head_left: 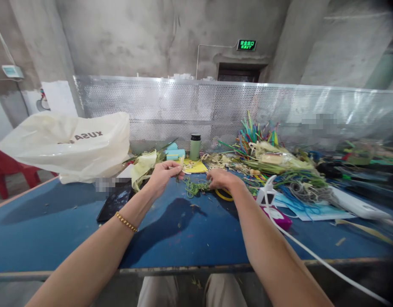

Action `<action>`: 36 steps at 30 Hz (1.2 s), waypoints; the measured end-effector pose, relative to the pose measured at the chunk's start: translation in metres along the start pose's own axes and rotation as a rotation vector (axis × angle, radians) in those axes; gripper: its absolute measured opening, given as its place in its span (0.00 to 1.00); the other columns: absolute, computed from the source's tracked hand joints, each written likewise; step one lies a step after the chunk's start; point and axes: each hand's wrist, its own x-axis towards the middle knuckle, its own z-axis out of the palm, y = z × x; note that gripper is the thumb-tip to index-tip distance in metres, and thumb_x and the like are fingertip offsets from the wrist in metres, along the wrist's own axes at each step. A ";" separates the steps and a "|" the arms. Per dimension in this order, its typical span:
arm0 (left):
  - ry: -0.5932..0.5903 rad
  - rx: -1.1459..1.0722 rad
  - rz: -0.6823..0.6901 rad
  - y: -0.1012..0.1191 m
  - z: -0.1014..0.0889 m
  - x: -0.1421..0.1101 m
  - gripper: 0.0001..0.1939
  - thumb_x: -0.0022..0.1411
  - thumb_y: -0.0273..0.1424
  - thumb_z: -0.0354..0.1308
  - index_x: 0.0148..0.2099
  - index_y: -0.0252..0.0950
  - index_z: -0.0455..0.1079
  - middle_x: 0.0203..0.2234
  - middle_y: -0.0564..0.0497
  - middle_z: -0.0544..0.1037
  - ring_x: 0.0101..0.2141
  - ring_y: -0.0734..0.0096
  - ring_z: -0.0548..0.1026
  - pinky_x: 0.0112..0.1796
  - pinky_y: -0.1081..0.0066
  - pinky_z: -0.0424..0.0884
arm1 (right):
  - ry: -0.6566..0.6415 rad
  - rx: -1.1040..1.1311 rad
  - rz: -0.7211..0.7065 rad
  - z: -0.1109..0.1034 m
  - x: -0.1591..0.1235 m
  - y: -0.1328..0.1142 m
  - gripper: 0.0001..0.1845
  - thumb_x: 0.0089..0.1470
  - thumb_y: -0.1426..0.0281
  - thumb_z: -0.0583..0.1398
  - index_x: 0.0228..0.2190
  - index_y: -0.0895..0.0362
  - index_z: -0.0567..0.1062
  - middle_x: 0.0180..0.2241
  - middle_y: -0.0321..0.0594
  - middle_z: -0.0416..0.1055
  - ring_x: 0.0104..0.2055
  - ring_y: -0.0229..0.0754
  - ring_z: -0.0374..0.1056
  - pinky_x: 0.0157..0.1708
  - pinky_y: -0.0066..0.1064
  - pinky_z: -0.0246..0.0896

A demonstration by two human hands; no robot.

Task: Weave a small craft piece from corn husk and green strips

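My left hand (pixel 164 174), with a gold beaded bracelet on its wrist, is closed in a pinch above the table. A small pale piece (pixel 182 161), like dry husk, sticks up from its fingertips. To its right my right hand (pixel 225 179) reaches down with curled fingers on the edge of a tangle of green string (pixel 195 187). The fingertips are partly hidden there. A yellow ring (pixel 223 196), perhaps a tape roll, lies under this hand. Behind both hands is a yellow sheet (pixel 198 167) with small bits on it.
The blue table (pixel 183 243) carries a white plastic bag (pixel 97 149), a dark tablet (pixel 115 202), pale husks (pixel 144 164) and a green bottle (pixel 195 148). At right are coloured stems (pixel 257 134), string bundles (pixel 311 192) and a charger (pixel 266 196) with a white cable. A perforated metal screen (pixel 151 106) stands behind.
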 end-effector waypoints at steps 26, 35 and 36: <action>-0.202 -0.197 -0.097 0.006 0.014 -0.010 0.11 0.47 0.31 0.69 0.31 0.31 0.73 0.23 0.51 0.75 0.23 0.72 0.74 0.30 0.70 0.68 | 0.000 1.517 -0.189 -0.008 -0.006 -0.042 0.04 0.52 0.71 0.61 0.31 0.60 0.71 0.25 0.39 0.75 0.22 0.36 0.70 0.20 0.25 0.66; -0.036 -0.157 -0.112 -0.003 0.005 -0.001 0.09 0.44 0.28 0.69 0.28 0.30 0.73 0.22 0.51 0.74 0.24 0.74 0.74 0.30 0.72 0.66 | 0.233 1.047 -0.108 -0.009 -0.004 -0.032 0.10 0.51 0.70 0.60 0.36 0.61 0.75 0.30 0.44 0.78 0.17 0.32 0.65 0.12 0.22 0.56; -0.014 -0.156 -0.113 -0.004 0.003 0.000 0.09 0.44 0.28 0.69 0.27 0.30 0.73 0.22 0.51 0.74 0.24 0.74 0.74 0.30 0.72 0.66 | 0.299 0.978 -0.061 -0.010 -0.003 -0.027 0.08 0.52 0.70 0.60 0.34 0.61 0.75 0.29 0.43 0.78 0.15 0.31 0.63 0.12 0.21 0.54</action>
